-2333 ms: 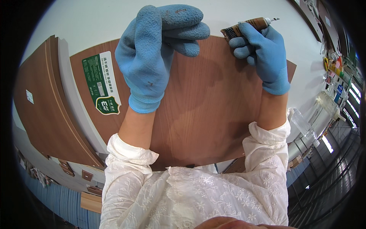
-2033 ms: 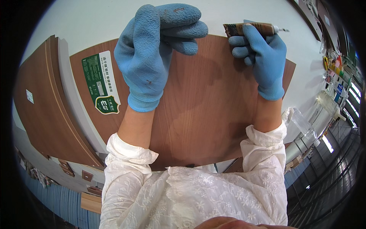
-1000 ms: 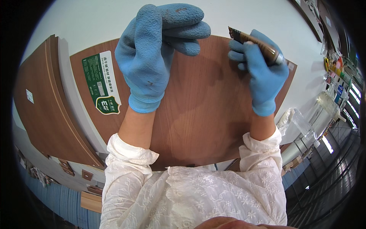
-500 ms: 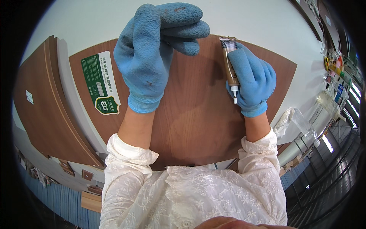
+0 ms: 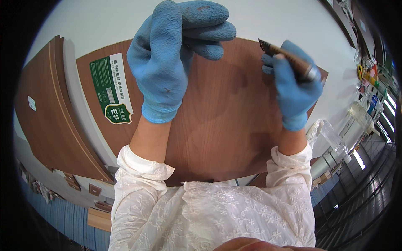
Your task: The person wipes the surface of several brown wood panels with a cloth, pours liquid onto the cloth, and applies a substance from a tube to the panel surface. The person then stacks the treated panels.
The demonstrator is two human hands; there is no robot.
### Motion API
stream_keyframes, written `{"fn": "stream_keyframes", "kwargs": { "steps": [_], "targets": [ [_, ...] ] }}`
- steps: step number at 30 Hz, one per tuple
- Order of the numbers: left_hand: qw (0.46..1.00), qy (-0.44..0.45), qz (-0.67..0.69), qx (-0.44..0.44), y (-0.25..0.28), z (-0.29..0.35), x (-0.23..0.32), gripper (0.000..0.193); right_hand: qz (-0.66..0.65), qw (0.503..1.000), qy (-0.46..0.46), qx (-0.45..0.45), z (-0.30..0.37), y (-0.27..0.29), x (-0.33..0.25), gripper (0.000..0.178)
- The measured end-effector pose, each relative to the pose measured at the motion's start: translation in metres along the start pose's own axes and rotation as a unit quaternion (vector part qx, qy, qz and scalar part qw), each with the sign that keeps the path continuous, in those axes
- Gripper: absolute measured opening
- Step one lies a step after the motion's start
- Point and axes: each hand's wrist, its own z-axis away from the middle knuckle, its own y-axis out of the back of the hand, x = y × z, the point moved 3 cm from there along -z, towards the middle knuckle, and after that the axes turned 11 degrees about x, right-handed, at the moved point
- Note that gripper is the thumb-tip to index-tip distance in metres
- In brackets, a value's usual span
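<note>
My left hand, in a blue coated glove with small brown smudges, is raised over the far left part of a brown wood-grain board. Its fingers extend loosely to the right, slightly apart, with the thumb upright beside them. Nothing shows in them. Over the board's right side, my right hand, gloved alike, grips a brown squeeze tube. That tube slants, its dark crimped end up to the left and its pale end down to the right. Hand and tube are smeared by motion. The tube's white nozzle cannot be made out.
A green and white label lies on the board's left part. Further left stands another brown panel with a small white sticker. Clear plastic wrapping and assorted tools and bottles are along the right. A white surface stretches behind.
My right hand has moved to the right and turned, swinging the tube from nearly upright to a slant. My left hand has shifted only slightly up and right.
</note>
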Motion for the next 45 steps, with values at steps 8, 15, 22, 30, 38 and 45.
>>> {"fn": "stream_keyframes", "kwargs": {
  "steps": [8,15,22,30,38,45],
  "targets": [
    [0.998,0.041,0.014,0.045,-0.011,0.003,0.01,0.055,0.042,0.97,-0.227,-0.071,-0.025,-0.005,-0.001,0.033],
    [0.999,0.019,0.024,0.036,0.001,0.006,-0.003,0.057,0.031,0.965,-0.259,-0.037,-0.022,-0.006,0.002,0.03],
    [1.0,0.002,0.012,0.028,-0.007,-0.002,0.005,0.057,0.041,0.966,-0.256,-0.02,-0.029,-0.01,0.007,0.031],
    [0.979,0.112,-0.043,0.164,-0.035,0.01,0.029,0.055,-0.084,0.974,-0.21,0.019,-0.024,-0.001,0.016,0.03],
    [0.999,0.008,-0.005,0.046,-0.006,-0.002,0.001,0.055,-0.101,0.978,-0.135,0.123,0.014,0.013,0.006,0.023],
    [0.997,-0.016,0.065,0.046,-0.02,0.003,0.003,0.042,0.334,0.868,0.362,0.069,0.06,0.035,-0.028,0.022]
  ]
}}
